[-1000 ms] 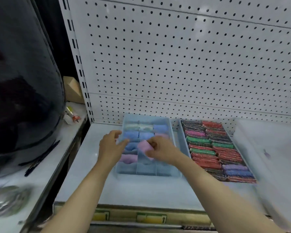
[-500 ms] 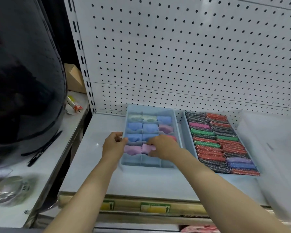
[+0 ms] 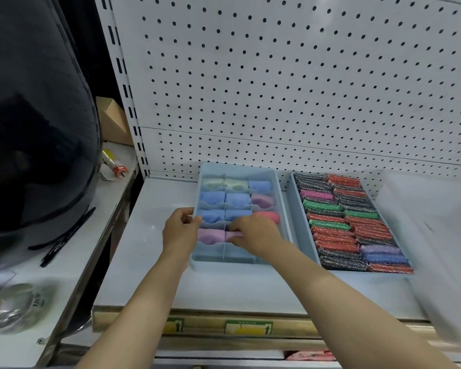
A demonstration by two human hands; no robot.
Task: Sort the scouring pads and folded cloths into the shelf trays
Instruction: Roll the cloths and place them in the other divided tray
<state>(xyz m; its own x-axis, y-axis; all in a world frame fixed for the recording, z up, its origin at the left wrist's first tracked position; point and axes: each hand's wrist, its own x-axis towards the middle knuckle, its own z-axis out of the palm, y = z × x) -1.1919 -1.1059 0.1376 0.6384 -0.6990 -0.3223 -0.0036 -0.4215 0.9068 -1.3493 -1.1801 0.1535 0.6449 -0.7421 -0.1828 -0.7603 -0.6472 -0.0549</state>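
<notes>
A light blue divided tray (image 3: 282, 198) on the white shelf holds folded cloths in cream, blue and pink. My left hand (image 3: 180, 231) grips the tray's left wall, thumb over the rim. My right hand (image 3: 253, 231) reaches into a middle compartment and pinches a pink folded cloth (image 3: 233, 234) down into it, beside another pink cloth (image 3: 210, 235). A second tray (image 3: 294, 187) to the right is packed with scouring pads (image 3: 349, 222) in red, green, pink, purple and dark rows.
A white pegboard (image 3: 290, 75) backs the shelf (image 3: 149, 235). A translucent white bin (image 3: 442, 235) stands at the far right. A large black rounded object (image 3: 35, 115) fills the left, over a steel table with a black strap, a glass bowl and a cardboard box.
The pink cloth, held above the tray a second ago, has been lowered into the middle compartment. My left hand stays on the tray's left wall. The view has shifted a little closer.
</notes>
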